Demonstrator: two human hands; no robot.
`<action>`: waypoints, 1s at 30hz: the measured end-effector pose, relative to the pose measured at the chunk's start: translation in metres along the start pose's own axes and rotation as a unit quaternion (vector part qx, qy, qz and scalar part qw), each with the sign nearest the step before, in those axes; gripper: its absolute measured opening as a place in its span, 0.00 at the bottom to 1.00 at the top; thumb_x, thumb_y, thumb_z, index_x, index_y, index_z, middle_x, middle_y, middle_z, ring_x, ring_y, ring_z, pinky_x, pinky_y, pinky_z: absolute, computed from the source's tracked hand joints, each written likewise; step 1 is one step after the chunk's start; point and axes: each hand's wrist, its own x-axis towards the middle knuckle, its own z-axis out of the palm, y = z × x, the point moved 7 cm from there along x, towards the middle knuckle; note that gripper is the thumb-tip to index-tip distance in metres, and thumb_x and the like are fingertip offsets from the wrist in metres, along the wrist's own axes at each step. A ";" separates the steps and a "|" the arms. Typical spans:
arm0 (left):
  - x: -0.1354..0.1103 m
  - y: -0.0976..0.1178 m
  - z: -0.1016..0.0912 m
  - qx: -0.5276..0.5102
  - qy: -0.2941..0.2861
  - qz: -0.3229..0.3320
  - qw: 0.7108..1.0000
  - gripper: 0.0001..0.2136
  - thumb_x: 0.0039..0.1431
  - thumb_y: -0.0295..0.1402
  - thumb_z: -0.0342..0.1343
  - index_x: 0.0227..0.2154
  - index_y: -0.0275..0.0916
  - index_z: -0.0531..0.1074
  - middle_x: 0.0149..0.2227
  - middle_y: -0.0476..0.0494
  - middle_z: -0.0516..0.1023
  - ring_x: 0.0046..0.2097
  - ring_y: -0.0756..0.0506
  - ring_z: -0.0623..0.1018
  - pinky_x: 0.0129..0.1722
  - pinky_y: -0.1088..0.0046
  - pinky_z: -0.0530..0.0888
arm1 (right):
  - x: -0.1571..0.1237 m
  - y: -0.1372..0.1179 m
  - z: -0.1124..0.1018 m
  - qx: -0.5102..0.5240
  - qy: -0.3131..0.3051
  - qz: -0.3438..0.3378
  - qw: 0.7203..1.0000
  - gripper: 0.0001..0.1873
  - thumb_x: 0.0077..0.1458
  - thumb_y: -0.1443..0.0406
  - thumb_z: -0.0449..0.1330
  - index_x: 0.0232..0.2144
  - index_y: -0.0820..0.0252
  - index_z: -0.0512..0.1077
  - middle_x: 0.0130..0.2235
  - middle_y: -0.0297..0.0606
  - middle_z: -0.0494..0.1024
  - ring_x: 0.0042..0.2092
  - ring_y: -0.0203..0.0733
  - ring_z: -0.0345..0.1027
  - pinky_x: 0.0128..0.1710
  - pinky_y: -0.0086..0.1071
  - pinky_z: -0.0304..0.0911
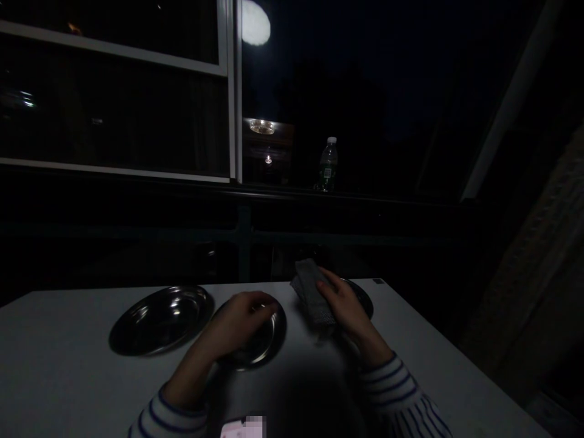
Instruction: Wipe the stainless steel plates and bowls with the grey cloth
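Note:
My right hand (343,301) grips a folded grey cloth (311,295), raised above the table on the right. Behind that hand, a metal plate (362,298) is partly hidden. My left hand (246,319) is over a round, shiny metal plate (267,350) in the middle, its thumb and fingers a little apart and nothing visible between them. Whether it touches the plate I cannot make out. Left of it lies a larger metal plate (159,322), oval in this view.
The plates are on a white table (68,371). A pink-white phone-like object (241,427) shows at the near edge of the view. Beyond the table, a plastic bottle (328,165) stands by the dark window (235,91). A patterned curtain (531,261) hangs at right.

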 end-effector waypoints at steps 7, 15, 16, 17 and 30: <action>-0.024 -0.014 0.051 0.339 -0.179 0.014 0.924 0.08 0.43 0.33 0.56 0.26 0.36 0.77 0.32 0.29 0.80 0.35 0.34 0.78 0.33 0.61 0.70 | 0.008 0.006 -0.013 -0.039 0.041 0.010 0.998 0.24 0.51 0.57 0.56 0.49 0.61 0.66 0.50 0.42 0.71 0.51 0.44 0.64 0.51 0.39 0.58; -0.015 -0.020 0.049 0.318 -0.126 0.012 0.940 0.10 0.48 0.31 0.49 0.26 0.36 0.77 0.32 0.30 0.79 0.36 0.36 0.78 0.36 0.61 0.70 | 0.010 0.010 -0.011 -0.046 0.033 0.012 0.998 0.22 0.51 0.59 0.55 0.48 0.61 0.67 0.46 0.40 0.74 0.47 0.43 0.67 0.46 0.36 0.62; -0.014 -0.019 0.046 0.314 -0.118 0.017 0.942 0.12 0.49 0.33 0.49 0.28 0.36 0.77 0.33 0.30 0.79 0.36 0.36 0.78 0.36 0.61 0.69 | 0.010 0.010 -0.010 -0.043 0.030 0.017 0.998 0.22 0.51 0.60 0.55 0.48 0.61 0.67 0.46 0.40 0.74 0.47 0.43 0.68 0.45 0.35 0.63; -0.013 -0.017 0.042 0.310 -0.108 0.023 0.944 0.13 0.51 0.35 0.48 0.29 0.36 0.77 0.33 0.30 0.79 0.36 0.35 0.78 0.36 0.61 0.69 | 0.010 0.011 -0.009 -0.040 0.026 0.020 0.999 0.22 0.51 0.59 0.55 0.48 0.61 0.67 0.45 0.40 0.74 0.46 0.43 0.68 0.44 0.35 0.63; 0.012 -0.026 -0.009 -0.005 0.058 -0.074 0.996 0.18 0.55 0.43 0.45 0.29 0.36 0.76 0.29 0.42 0.79 0.32 0.44 0.76 0.29 0.74 0.66 | 0.008 0.011 -0.005 -0.176 0.042 -0.044 0.983 0.21 0.54 0.60 0.51 0.50 0.59 0.66 0.46 0.40 0.74 0.47 0.44 0.67 0.48 0.39 0.60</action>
